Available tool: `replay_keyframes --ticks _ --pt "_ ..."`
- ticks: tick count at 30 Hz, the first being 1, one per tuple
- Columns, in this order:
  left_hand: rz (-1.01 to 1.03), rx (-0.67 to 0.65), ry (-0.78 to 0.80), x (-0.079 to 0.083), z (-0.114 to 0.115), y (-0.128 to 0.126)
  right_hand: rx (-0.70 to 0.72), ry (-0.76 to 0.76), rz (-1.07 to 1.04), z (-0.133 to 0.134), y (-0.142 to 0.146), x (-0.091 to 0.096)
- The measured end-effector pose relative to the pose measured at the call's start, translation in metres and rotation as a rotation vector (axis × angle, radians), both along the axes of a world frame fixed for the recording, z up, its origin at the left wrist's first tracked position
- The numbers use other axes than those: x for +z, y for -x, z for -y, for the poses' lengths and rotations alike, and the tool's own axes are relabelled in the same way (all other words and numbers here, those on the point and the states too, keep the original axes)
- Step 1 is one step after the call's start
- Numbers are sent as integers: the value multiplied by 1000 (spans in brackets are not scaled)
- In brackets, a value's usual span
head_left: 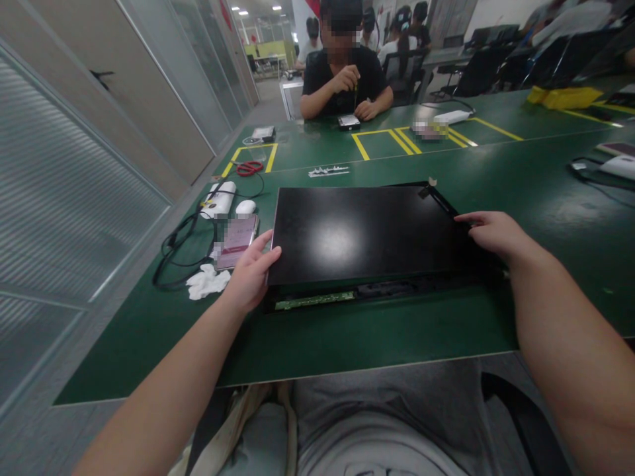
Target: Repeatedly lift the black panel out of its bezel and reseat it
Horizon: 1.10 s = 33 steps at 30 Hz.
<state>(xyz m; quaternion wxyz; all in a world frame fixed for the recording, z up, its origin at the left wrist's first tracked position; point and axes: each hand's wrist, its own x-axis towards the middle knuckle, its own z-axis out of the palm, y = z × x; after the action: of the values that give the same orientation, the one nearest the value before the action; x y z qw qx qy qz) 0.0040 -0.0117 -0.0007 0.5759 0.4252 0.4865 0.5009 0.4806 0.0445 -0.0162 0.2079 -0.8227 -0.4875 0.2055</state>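
A black LCD screen panel point(381, 231) lies at a slight tilt over a black frame point(441, 198), shifted so the frame shows along the right and near sides. Along the near edge a green circuit board strip point(315, 301) is exposed. My left hand point(251, 271) grips the panel's left edge, thumb on top and fingers partly hidden behind. At the right, my right hand point(496, 235) is closed on the black frame's side, index finger at its upper edge; the grip's underside is hidden.
Left of the panel lie a phone point(238, 241), a white mouse point(245, 207), crumpled tissue point(208, 282), a white power strip point(219, 200) with black cables, and red-handled scissors point(249, 168). Small strips point(328, 171) lie beyond. Across the green table point(377, 354) a person works on a small device point(348, 122).
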Motion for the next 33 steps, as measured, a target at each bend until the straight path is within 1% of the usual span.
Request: replay_keyframes --ticks 5,8,11,14,16,18,21,25,29,33 --pt "-12 -4 5 2 -1 2 4 1 9 1 1 1" --pt "-67 -5 -37 2 -3 6 4 5 11 1 2 2" --pt "-214 13 -107 -2 -8 13 -6 -4 35 1 2 2" --pt "-406 49 -169 -10 -13 20 0 -13 84 1 0 4" --pt "-516 40 -179 -16 -15 24 25 11 127 2 -1 7" --pt "-583 23 -184 -20 -17 26 48 54 189 1 -1 11" --pt "-636 9 -200 -23 -17 27 86 113 292 -1 -2 16" --pt "-721 -22 -222 -20 -17 24 131 122 359 -5 -3 16" --pt "-779 -35 -234 -17 -16 22 118 106 320 -6 -1 15" --pt "-733 -23 -227 -19 -16 23 54 95 243 -3 4 14"
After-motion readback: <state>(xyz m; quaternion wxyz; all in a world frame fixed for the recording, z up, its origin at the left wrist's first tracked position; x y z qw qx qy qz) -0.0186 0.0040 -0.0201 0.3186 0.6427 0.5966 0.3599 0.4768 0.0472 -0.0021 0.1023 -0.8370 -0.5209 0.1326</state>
